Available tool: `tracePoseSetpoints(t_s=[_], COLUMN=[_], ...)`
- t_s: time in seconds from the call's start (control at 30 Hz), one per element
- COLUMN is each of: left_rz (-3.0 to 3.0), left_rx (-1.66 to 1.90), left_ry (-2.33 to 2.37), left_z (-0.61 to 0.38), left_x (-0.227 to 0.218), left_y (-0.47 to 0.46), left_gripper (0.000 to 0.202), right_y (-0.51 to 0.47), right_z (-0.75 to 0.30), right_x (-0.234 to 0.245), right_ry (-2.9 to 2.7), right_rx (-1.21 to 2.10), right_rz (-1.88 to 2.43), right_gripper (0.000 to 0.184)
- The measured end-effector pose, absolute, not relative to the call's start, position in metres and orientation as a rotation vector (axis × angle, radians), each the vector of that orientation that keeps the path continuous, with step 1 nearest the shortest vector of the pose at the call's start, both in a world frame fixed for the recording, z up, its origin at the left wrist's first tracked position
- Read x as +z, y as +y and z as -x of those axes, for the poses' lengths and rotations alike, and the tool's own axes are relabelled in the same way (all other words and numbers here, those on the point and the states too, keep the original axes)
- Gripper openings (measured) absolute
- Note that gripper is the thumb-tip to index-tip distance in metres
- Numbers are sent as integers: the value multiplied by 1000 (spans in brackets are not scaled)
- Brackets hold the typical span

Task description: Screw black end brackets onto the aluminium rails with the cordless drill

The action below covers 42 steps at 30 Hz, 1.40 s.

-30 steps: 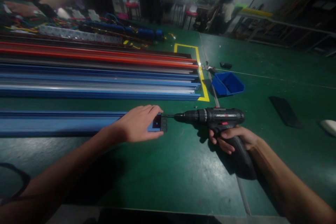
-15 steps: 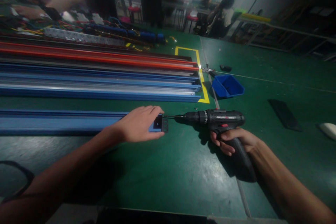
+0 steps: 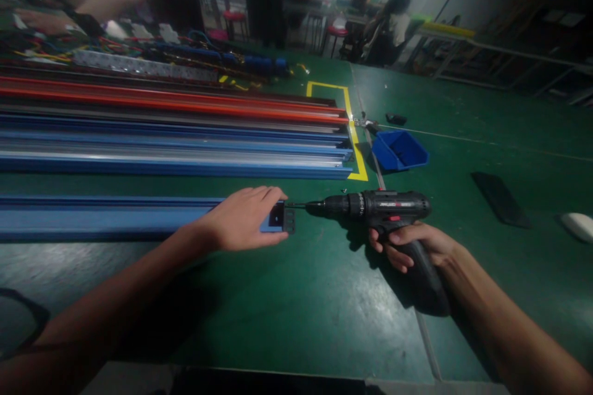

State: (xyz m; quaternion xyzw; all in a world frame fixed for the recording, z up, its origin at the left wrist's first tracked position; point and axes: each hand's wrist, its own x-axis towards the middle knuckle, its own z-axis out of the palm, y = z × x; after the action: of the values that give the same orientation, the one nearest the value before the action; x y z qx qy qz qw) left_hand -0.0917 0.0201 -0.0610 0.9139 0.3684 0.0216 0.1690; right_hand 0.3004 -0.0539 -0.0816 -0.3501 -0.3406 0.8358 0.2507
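Blue rail [image 3: 115, 219]: long, straight, dull sheen, darker groove along its 12 o'clock side. Lies on the green table [image 3: 301, 308], running out toward 9 o'clock; black end cap [image 3: 289, 221], with small slots, at its 3 o'clock end. Left hand [image 3: 248, 219] spans the rail beside the cap, moderately spread: fingers over the 12 o'clock edge, thumb along the 6 o'clock edge, rail held between. Drill [image 3: 393, 202]: black, red-marked, at 3 o'clock from the cap, its thin bit [image 3: 299, 205] pointing to 9 o'clock. Bit tip is at the cap's upper corner; contact too small to confirm. Right hand [image 3: 430, 241] is wrapped around the drill's handle, which slants toward 5 o'clock; trigger pressed or not, cannot tell. Blue bin [image 3: 383, 151] sits at 12 o'clock from the drill.
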Motion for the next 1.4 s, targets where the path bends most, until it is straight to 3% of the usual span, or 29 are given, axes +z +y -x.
tracePoseSetpoints(t_s=[0.4,1.4], left_rz=[-2573,-2574], left_rx=[34,36], left_ry=[1058,1063], left_z=[91,90], left_x=[-59,-60], left_y=[21,21], left_gripper=[64,64], right_y=[-54,-53], right_z=[-301,-301], right_x=[-86,-86], right_ry=[-917,-898], right_rx=[2293,2300], right_rz=[879,891], right_gripper=[18,16])
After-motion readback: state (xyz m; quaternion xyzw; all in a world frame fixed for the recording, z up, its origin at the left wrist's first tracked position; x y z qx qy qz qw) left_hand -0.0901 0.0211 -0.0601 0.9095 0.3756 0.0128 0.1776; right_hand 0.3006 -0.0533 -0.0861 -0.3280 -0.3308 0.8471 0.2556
